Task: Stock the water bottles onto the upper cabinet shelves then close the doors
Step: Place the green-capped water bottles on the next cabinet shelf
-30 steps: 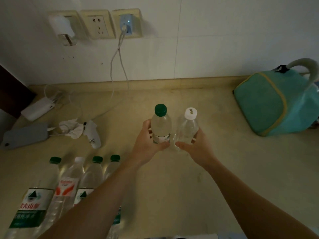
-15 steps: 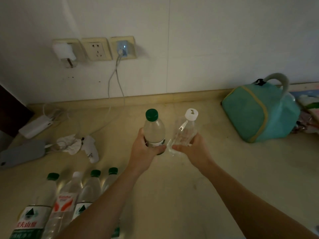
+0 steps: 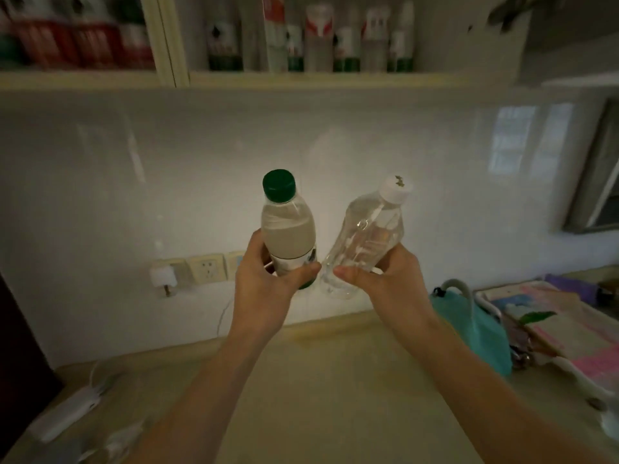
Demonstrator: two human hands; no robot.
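Left hand (image 3: 264, 289): closed round the lower body of the green-capped bottle (image 3: 288, 229), thumb across the label, the bottle upright and raised clear of the tabletop (image 3: 318, 390).
Right hand (image 3: 385, 279): wrapped round the base of the white-capped bottle (image 3: 368, 236), which leans to the right, its foot just beside the other bottle's.
Upper shelf (image 3: 301, 78): above both hands, its right bay open and holding a blurred row of stocked bottles (image 3: 318, 38); the left bay shows red-labelled packs (image 3: 77, 41), seemingly behind a door; I cannot tell for certain.
Step in hand: lifting the pair toward the open bay.
Doing it well: probably straighten the tilted bottle before it reaches the shelf edge, part the two so they do not knock, and seat one at a time in a gap, base first, without toppling the standing row.
Right edge: a teal bag (image 3: 475, 333) and a cluttered tray (image 3: 569, 366) sit on the tabletop, well below the lift path.
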